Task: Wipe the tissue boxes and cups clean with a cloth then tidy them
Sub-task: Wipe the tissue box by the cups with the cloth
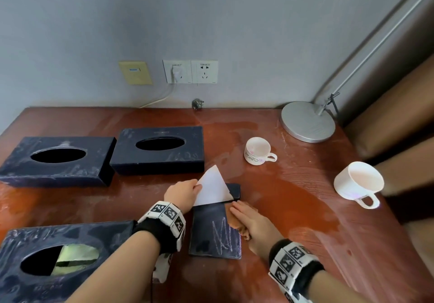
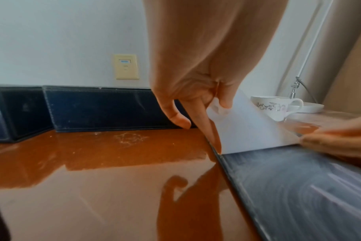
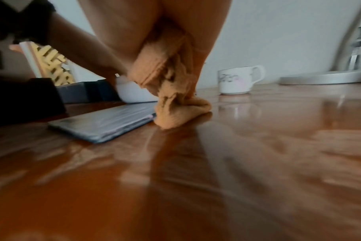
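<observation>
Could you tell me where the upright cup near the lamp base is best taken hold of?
Take the upright cup by its handle, which points right toward the lamp base, coming from that side. It stands clear of everything else on the table.

Three dark tissue boxes (image 1: 57, 160) (image 1: 157, 149) (image 1: 58, 260), two white cups (image 1: 257, 150) (image 1: 358, 183), one orange cloth (image 3: 171, 91), one flat dark folder (image 1: 215, 232), one lamp (image 1: 307, 121).

left wrist (image 1: 164, 222): black band, white marker tiles | right wrist (image 1: 293, 262): same
</observation>
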The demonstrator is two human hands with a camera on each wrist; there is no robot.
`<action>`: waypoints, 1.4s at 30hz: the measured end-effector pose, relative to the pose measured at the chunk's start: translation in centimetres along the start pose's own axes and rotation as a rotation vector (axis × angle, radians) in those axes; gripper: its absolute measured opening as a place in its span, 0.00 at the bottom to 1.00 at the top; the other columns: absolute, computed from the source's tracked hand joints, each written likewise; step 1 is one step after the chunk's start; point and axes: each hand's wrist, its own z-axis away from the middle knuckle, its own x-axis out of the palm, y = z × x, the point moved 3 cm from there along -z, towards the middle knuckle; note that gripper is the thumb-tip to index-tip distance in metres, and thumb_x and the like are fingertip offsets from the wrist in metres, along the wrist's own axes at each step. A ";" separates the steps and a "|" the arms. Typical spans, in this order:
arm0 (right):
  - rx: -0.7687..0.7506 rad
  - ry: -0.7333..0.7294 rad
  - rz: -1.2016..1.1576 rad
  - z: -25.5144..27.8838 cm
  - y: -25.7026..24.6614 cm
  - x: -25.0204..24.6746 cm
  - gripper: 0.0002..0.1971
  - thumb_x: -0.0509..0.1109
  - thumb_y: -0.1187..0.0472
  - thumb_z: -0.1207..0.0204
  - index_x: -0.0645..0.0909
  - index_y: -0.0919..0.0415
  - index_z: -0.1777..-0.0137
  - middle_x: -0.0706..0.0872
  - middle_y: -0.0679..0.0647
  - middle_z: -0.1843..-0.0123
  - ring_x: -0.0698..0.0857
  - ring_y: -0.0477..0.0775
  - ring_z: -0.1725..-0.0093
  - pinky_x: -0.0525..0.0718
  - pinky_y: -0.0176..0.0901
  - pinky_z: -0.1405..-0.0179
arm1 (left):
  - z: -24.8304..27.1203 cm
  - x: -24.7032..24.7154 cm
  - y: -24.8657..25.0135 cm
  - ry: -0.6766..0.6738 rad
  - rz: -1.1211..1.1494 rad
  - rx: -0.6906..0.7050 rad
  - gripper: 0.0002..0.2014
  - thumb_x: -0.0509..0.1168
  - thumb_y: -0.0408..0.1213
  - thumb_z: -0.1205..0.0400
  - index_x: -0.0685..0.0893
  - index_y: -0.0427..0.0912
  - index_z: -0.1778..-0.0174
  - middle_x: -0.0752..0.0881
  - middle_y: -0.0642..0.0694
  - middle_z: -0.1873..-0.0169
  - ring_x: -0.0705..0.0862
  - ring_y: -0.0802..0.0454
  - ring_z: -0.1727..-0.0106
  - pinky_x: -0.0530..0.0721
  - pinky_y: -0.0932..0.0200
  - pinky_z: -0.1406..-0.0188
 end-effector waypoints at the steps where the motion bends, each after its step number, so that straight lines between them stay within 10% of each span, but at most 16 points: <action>1: 0.031 0.005 0.007 -0.4 -0.4 0.7 0.36 0.57 0.76 0.24 0.49 0.58 0.18 0.45 0.46 0.17 0.44 0.44 0.17 0.35 0.26 0.29 | -0.1 -0.1 0.0 -0.003 -0.004 -0.002 0.14 0.49 0.45 0.12 0.71 0.42 0.59 0.85 0.39 0.49 0.82 0.38 0.45 0.75 0.51 0.49; 5: 0.001 0.065 0.132 -0.9 -3.0 3.5 0.44 0.79 0.69 0.44 0.67 0.69 0.25 0.51 0.53 0.23 0.59 0.53 0.20 0.57 0.49 0.24 | 0.0 0.2 0.1 0.003 -0.023 -0.001 0.13 0.49 0.44 0.12 0.71 0.42 0.59 0.85 0.39 0.49 0.82 0.38 0.46 0.75 0.51 0.50; 7: -0.172 -0.009 0.080 -0.1 -2.7 5.8 0.37 0.74 0.71 0.38 0.69 0.66 0.25 0.55 0.57 0.21 0.58 0.59 0.20 0.61 0.60 0.22 | 0.1 0.1 0.0 0.010 -0.024 -0.006 0.13 0.49 0.44 0.12 0.70 0.42 0.59 0.85 0.39 0.49 0.82 0.38 0.46 0.75 0.50 0.49; 9: -0.552 -0.034 0.063 1.1 -3.0 6.7 0.26 0.62 0.68 0.25 0.69 0.60 0.26 0.65 0.60 0.21 0.61 0.54 0.19 0.60 0.54 0.20 | 0.1 0.2 -0.1 0.009 -0.030 -0.007 0.13 0.49 0.45 0.12 0.70 0.43 0.58 0.85 0.39 0.49 0.82 0.37 0.45 0.75 0.50 0.49; 12: -0.542 -0.135 -0.297 2.9 -2.4 4.5 0.11 0.62 0.61 0.24 0.84 0.56 0.46 0.87 0.56 0.47 0.86 0.47 0.48 0.80 0.33 0.40 | 0.1 0.2 -0.1 0.014 -0.025 -0.002 0.14 0.49 0.46 0.12 0.70 0.43 0.58 0.86 0.39 0.50 0.82 0.38 0.46 0.76 0.51 0.50; 15: -0.173 -0.020 -0.305 1.5 -0.2 1.8 0.22 0.58 0.75 0.34 0.83 0.68 0.41 0.82 0.48 0.37 0.75 0.33 0.32 0.63 0.19 0.31 | 0.2 0.5 -0.4 0.017 -0.006 -0.003 0.14 0.49 0.46 0.12 0.72 0.43 0.58 0.86 0.40 0.51 0.82 0.38 0.47 0.75 0.51 0.53; 19: -0.050 0.051 -0.076 0.8 -1.5 4.1 0.38 0.57 0.72 0.25 0.43 0.62 0.19 0.33 0.44 0.22 0.32 0.44 0.21 0.21 0.25 0.31 | 0.4 0.7 -0.6 0.019 0.023 0.000 0.14 0.50 0.46 0.12 0.71 0.43 0.60 0.85 0.41 0.53 0.82 0.38 0.48 0.73 0.52 0.56; 22: -0.159 -0.079 -0.073 1.9 -2.9 6.5 0.38 0.57 0.70 0.25 0.41 0.60 0.19 0.29 0.47 0.22 0.28 0.45 0.21 0.26 0.43 0.21 | 0.5 0.6 -0.7 0.004 0.015 0.003 0.14 0.51 0.46 0.13 0.71 0.43 0.60 0.85 0.40 0.51 0.81 0.38 0.46 0.73 0.51 0.54; 25: -0.317 -0.236 -0.145 3.6 -2.1 6.4 0.26 0.45 0.55 0.17 0.60 0.60 0.20 0.51 0.54 0.17 0.43 0.45 0.17 0.42 0.58 0.18 | 0.5 0.4 -0.4 -0.003 0.028 0.001 0.13 0.51 0.45 0.13 0.71 0.43 0.60 0.85 0.40 0.50 0.81 0.38 0.45 0.74 0.51 0.51; 28: -0.456 -0.212 -0.295 4.5 -2.6 4.9 0.41 0.33 0.38 0.20 0.82 0.66 0.43 0.85 0.61 0.44 0.85 0.57 0.42 0.80 0.62 0.44 | 0.7 0.4 -0.4 -0.002 0.041 -0.001 0.14 0.51 0.44 0.13 0.69 0.44 0.64 0.85 0.40 0.52 0.81 0.39 0.46 0.73 0.52 0.53; 30: -0.486 -0.360 -0.606 3.2 -3.0 4.8 0.36 0.47 0.36 0.19 0.77 0.70 0.65 0.80 0.61 0.69 0.83 0.52 0.71 0.74 0.45 0.77 | 0.8 0.6 -0.6 -0.001 0.080 -0.011 0.17 0.52 0.44 0.13 0.66 0.46 0.69 0.84 0.40 0.55 0.81 0.38 0.47 0.71 0.52 0.56; 32: -0.346 -0.176 -0.215 1.4 -4.3 3.9 0.25 0.59 0.53 0.18 0.75 0.82 0.55 0.84 0.70 0.50 0.85 0.59 0.53 0.81 0.45 0.53 | 0.9 0.8 -1.0 0.003 0.117 -0.019 0.19 0.54 0.44 0.14 0.64 0.47 0.72 0.82 0.41 0.59 0.81 0.38 0.48 0.69 0.53 0.59; 34: -0.229 -0.230 -0.148 -0.6 -4.2 6.2 0.29 0.60 0.71 0.26 0.61 0.75 0.24 0.56 0.61 0.18 0.57 0.57 0.19 0.47 0.41 0.21 | 1.0 1.1 -1.3 0.003 0.159 -0.013 0.19 0.55 0.44 0.14 0.65 0.48 0.72 0.81 0.42 0.62 0.81 0.38 0.49 0.67 0.54 0.61; 36: -0.101 -0.195 -0.031 -2.2 -5.8 6.1 0.38 0.60 0.73 0.28 0.50 0.66 0.19 0.44 0.58 0.16 0.42 0.54 0.17 0.32 0.37 0.25 | 1.3 1.3 -1.6 -0.006 0.201 -0.012 0.18 0.56 0.43 0.15 0.65 0.47 0.72 0.81 0.43 0.63 0.81 0.39 0.50 0.67 0.55 0.61; 42: -0.258 -0.177 0.052 -3.8 -8.4 8.0 0.41 0.66 0.71 0.31 0.52 0.63 0.18 0.49 0.59 0.16 0.42 0.58 0.17 0.37 0.56 0.18 | 1.6 1.4 -1.5 -0.006 0.226 -0.006 0.16 0.55 0.43 0.14 0.68 0.46 0.69 0.85 0.37 0.56 0.80 0.38 0.49 0.69 0.52 0.58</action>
